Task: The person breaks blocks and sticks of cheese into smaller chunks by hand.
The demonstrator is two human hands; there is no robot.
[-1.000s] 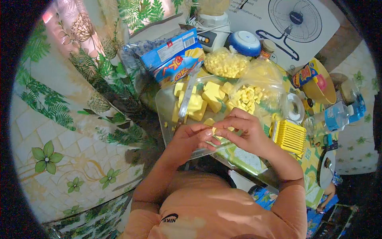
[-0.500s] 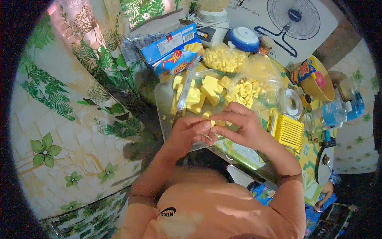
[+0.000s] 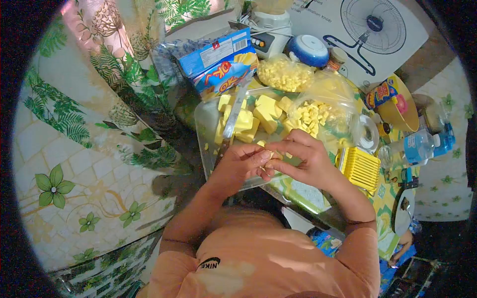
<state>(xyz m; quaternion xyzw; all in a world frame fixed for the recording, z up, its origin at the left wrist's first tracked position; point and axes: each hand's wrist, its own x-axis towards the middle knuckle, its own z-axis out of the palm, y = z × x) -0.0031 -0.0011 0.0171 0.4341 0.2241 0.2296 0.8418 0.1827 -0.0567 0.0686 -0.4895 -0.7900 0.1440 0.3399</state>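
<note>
My left hand (image 3: 236, 166) and my right hand (image 3: 309, 158) meet in front of my chest over the near edge of a clear plastic tray (image 3: 200, 130). Fingertips of both pinch a small pale-yellow piece (image 3: 271, 156), mostly hidden by the fingers. Behind them, large yellow blocks (image 3: 268, 108), cheese-like, lie in the tray. A knife (image 3: 231, 119) rests on the blocks, its handle end close behind my left hand. Right of the blocks, small yellow cubes (image 3: 310, 116) spill at the mouth of a clear plastic bag (image 3: 332, 97).
Another bag of yellow cubes (image 3: 285, 73) sits behind, beside a blue box (image 3: 221, 62) and a blue bowl (image 3: 308, 49). To the right are a yellow slotted slicer (image 3: 361, 170), a tape roll (image 3: 367, 133) and a plastic bottle (image 3: 415, 147). A person's arm (image 3: 405, 247) shows lower right.
The view has shifted slightly. My hands stay together, with the fingertips drawn closer around the small yellow piece, which shows less than before.
</note>
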